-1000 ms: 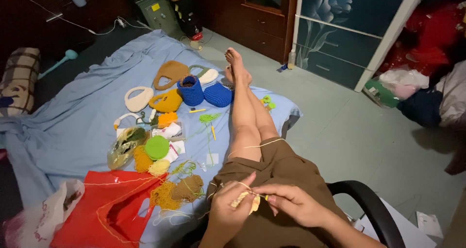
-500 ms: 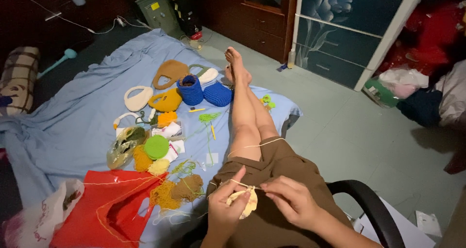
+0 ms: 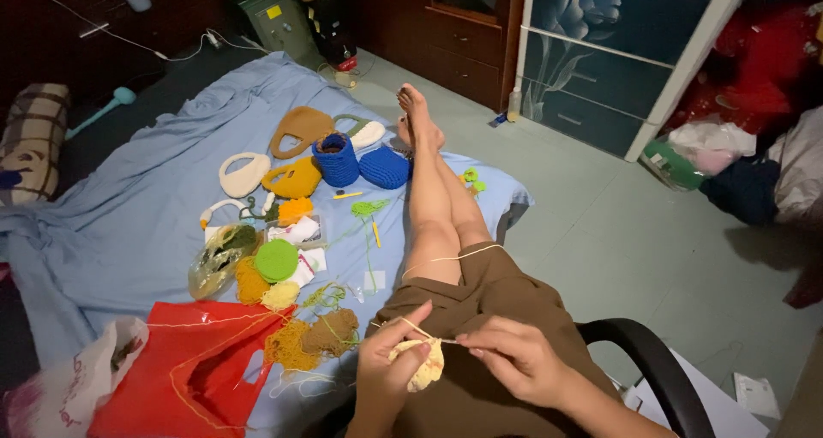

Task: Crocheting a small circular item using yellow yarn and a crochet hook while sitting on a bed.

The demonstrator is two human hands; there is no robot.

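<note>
The small cream crochet piece (image 3: 417,365) is pinched in the left hand (image 3: 386,371); it looks soft, light and floppy; beside that grip the right hand (image 3: 513,359) is closed narrowly on the hook and the yarn strand (image 3: 411,327), best held near the worked edge.

The crocheted piece (image 3: 418,365) was pale yellow, the sheet (image 3: 129,224) light blue, the plastic bag (image 3: 184,365) red; at twelve o'clock sat royal-blue booties (image 3: 360,164), beside a plaid pillow (image 3: 33,142).

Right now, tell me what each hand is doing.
Left hand: closed, holding the small pale yellow crocheted piece.
Right hand: fingers pinched at the piece's edge, apparently on a thin hook; the hook is hard to make out.
</note>
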